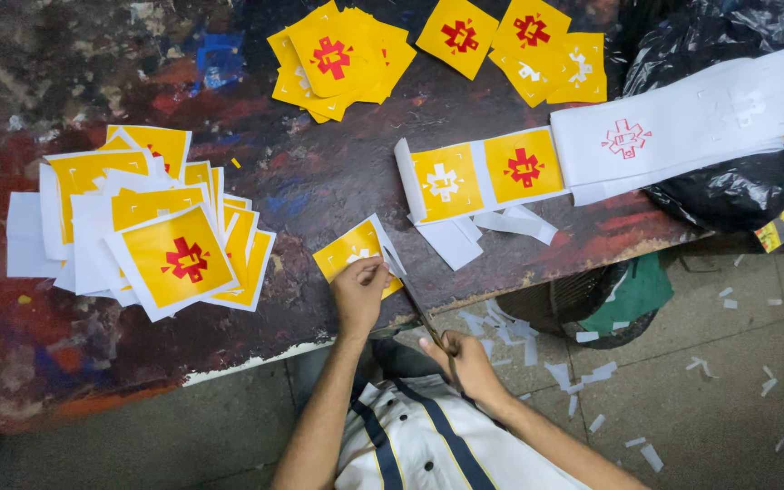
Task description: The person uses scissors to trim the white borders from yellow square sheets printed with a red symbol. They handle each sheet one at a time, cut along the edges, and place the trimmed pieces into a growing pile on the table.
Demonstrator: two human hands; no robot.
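A striped shirt [415, 445] lies lowest in view. Above it, the right hand [466, 361] is closed around scissors [424, 318] whose blades reach a yellow sticker [356, 251]. The left hand [359, 292] pinches that sticker at the desk [319, 181] edge. Untrimmed stickers [151, 231] are piled left; white scraps [583, 372] litter the floor.

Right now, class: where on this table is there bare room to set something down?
Free: the table between the left pile of untrimmed stickers and the sticker strip, and the top-left corner. Crowded: the far edge with trimmed stickers, and around the left hand.
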